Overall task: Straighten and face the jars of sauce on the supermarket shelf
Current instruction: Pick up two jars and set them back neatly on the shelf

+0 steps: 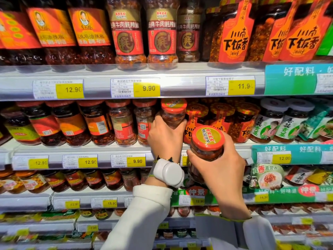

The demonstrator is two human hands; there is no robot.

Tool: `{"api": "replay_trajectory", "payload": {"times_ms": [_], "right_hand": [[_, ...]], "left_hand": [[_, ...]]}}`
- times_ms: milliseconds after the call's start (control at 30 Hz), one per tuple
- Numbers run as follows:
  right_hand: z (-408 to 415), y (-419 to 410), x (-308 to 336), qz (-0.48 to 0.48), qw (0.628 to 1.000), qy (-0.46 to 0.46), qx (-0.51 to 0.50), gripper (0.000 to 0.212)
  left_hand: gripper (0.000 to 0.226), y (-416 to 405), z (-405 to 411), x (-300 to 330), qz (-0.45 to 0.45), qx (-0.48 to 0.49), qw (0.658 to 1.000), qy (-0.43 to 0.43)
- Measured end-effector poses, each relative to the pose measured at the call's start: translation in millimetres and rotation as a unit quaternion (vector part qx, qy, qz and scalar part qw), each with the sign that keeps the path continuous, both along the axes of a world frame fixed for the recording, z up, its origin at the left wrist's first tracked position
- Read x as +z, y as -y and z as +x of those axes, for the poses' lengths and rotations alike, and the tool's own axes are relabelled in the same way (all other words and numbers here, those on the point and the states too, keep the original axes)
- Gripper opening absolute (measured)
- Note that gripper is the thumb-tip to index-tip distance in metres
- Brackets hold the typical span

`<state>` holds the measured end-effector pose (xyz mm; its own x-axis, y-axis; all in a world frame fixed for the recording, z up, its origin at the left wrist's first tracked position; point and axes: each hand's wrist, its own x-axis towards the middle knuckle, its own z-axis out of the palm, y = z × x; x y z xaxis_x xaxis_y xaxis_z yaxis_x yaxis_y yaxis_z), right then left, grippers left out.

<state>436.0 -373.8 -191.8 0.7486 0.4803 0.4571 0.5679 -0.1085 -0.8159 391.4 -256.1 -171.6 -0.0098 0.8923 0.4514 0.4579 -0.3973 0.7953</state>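
My left hand (164, 137) grips a red-lidded chili sauce jar (173, 112) on the middle shelf, tilted with its lid towards me. My right hand (219, 170) holds a second jar of the same kind (207, 143) out in front of the shelf edge, its red and gold lid facing the camera. To the left, two jars of the same sauce (124, 121) stand with their backs and barcodes outward. Several dark jars (72, 123) further left are also turned sideways.
The top shelf (180, 83) carries rows of chili jars with labels facing out. Orange-labelled jars (218, 116) stand right behind my hands. White-lidded green-label jars (270, 121) sit at the right. Lower shelves hold more jars and packets. A white device is strapped on my left wrist (169, 172).
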Motion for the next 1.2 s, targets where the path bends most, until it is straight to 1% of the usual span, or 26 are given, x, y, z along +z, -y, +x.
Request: {"api": "replay_trajectory", "payload": {"times_ms": [167, 267, 333, 433, 567, 633, 767, 833, 900, 1000, 1067, 1200], "right_hand": [[0.4, -1.6, -0.8, 0.001, 1.0, 0.0, 0.005, 0.065], [0.3, -3.3, -1.0, -0.004, 1.0, -0.002, 0.009, 0.068], [-0.3, -4.6, 0.3, -0.003, 1.0, 0.0, 0.011, 0.069], [-0.7, -6.2, 2.1, 0.001, 1.0, 0.008, 0.011, 0.071], [-2.5, -7.4, 4.7, 0.007, 1.0, 0.012, 0.018, 0.073], [-3.4, -7.8, 5.7, 0.008, 1.0, 0.014, 0.02, 0.072], [-6.5, -9.2, 10.1, 0.02, 0.999, 0.02, 0.016, 0.067], [-9.0, -9.9, 12.7, 0.021, 0.999, 0.02, 0.015, 0.068], [-9.5, -10.3, 15.2, 0.017, 0.999, 0.025, 0.013, 0.07], [-11.2, -12.2, 22.2, 0.024, 0.999, 0.042, 0.008, 0.07], [-13.9, -14.8, 30.0, 0.039, 0.998, 0.054, 0.009, 0.068], [-25.1, -19.4, 49.0, 0.061, 0.995, 0.07, 0.023, 0.065]], "left_hand": [[0.058, -3.2, 0.1, 3.1, -0.007, 0.013, 0.999, -0.051], [0.051, -2.1, 2.7, 1.8, -0.02, 0.001, 0.997, -0.077], [0.046, 0.1, 4.0, 0.0, -0.031, -0.008, 0.996, -0.08], [0.038, 3.9, 3.2, -3.4, -0.035, -0.007, 0.997, -0.071], [0.035, 8.0, -0.6, -7.9, -0.025, -0.011, 0.998, -0.054], [0.038, 9.8, -2.8, -11.0, -0.018, -0.019, 0.999, -0.047], [0.051, 11.9, -10.0, -12.1, -0.007, -0.03, 0.999, -0.027], [0.051, 13.4, -15.5, -8.2, 0.018, -0.028, 0.999, -0.011], [0.046, 14.7, -20.2, -1.3, 0.041, -0.026, 0.999, 0.016], [0.028, 16.0, -30.8, 11.1, 0.077, -0.064, 0.993, 0.055], [0.019, 15.4, -38.4, 18.0, 0.089, -0.103, 0.99, 0.041], [0.015, 13.9, -54.0, 35.7, 0.065, -0.172, 0.983, 0.022]]}}
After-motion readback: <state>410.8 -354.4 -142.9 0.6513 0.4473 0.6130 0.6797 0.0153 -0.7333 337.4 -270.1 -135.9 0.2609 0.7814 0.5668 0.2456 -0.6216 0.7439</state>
